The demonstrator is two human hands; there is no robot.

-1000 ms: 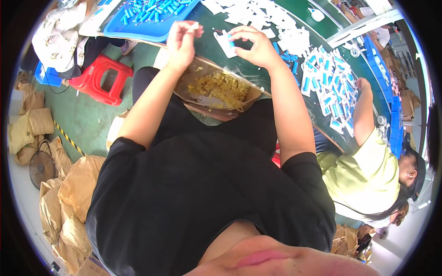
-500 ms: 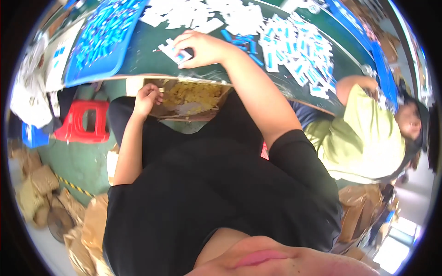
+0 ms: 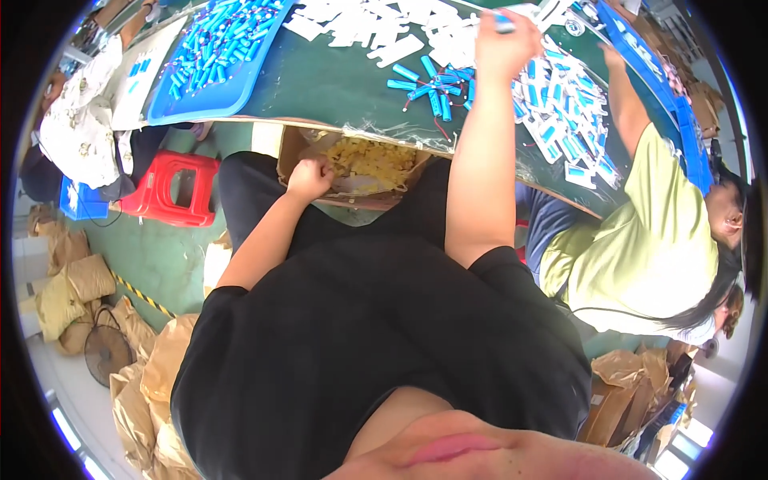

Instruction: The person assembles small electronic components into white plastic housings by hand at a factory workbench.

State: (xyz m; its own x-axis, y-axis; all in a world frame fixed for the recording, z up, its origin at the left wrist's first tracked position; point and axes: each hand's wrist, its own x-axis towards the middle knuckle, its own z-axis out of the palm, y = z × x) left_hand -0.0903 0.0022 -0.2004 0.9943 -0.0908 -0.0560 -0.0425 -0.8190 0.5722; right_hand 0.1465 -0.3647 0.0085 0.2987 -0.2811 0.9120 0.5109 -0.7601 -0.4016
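My right hand [image 3: 509,46] is stretched far over the green table, its fingers closed around a blue cylindrical battery cell [image 3: 504,24] that shows partly between them. Whether a white card is in that grip too is hidden. Under and beside the hand lie white cards [image 3: 384,36] and a spread of white cards bearing blue cells [image 3: 564,120]. A small heap of loose blue cells with thin red wires [image 3: 436,86] sits left of my forearm. Low by my lap, my left hand [image 3: 310,178] is curled closed next to a box of yellow scraps [image 3: 372,164]; its palm is hidden.
A blue tray [image 3: 232,104] full of wired blue cells stands at the table's left. On the right, a co-worker in a yellow-green shirt [image 3: 640,240] reaches over the table. A red stool [image 3: 180,192] and brown paper sacks [image 3: 160,376] are at left.
My right hand has moved from the table's near middle to its far right, uncovering the loose cells. My left hand has shifted slightly and curled tighter. The co-worker's arm now reaches farther over the table.
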